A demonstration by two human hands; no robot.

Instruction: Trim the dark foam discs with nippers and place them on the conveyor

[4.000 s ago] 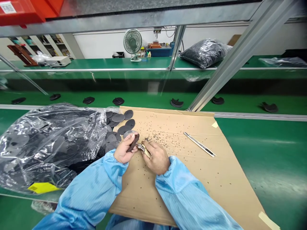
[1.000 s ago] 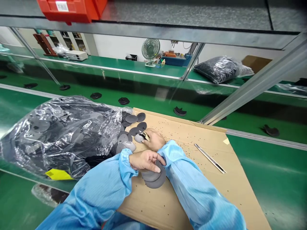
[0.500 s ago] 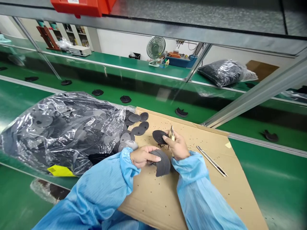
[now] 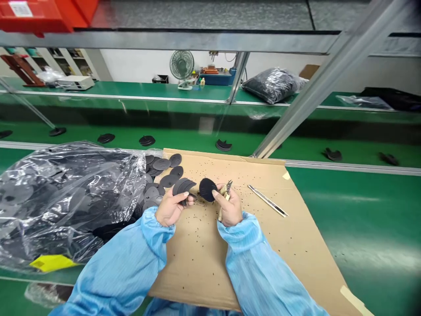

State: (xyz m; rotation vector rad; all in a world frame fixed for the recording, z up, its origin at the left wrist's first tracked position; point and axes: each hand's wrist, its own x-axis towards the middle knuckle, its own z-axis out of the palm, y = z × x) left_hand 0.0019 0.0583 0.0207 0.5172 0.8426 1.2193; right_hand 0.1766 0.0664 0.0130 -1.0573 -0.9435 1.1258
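Between the thumb and fingers of my left hand [image 4: 171,208] is a small fanned stack of dark crescent-shaped plastic pieces [image 4: 183,186]. My right hand [image 4: 231,208] pinches a black oval disc [image 4: 207,189] by its right edge. Tucked in the same hand is a pair of nippers [image 4: 226,188] with pale handles, its jaws pointing up and away. The disc and the crescent pieces are close together but look apart. Both hands hover over a cardboard sheet [image 4: 197,281] sprinkled with tiny black bits.
A clear plastic bag [image 4: 82,184] full of dark discs lies at left, with loose discs [image 4: 169,180] spilling from its mouth. A slim metal-and-white tool [image 4: 268,200] rests right of my hands. Beyond the cardboard, dark parts [image 4: 223,145] sit spaced along a green belt. A metal post [image 4: 296,105] slants at right.
My left hand has turned and lifted its crescent pieces, now left of the disc. The disc in my right hand has tilted more upright. The whole view has swung to the right.
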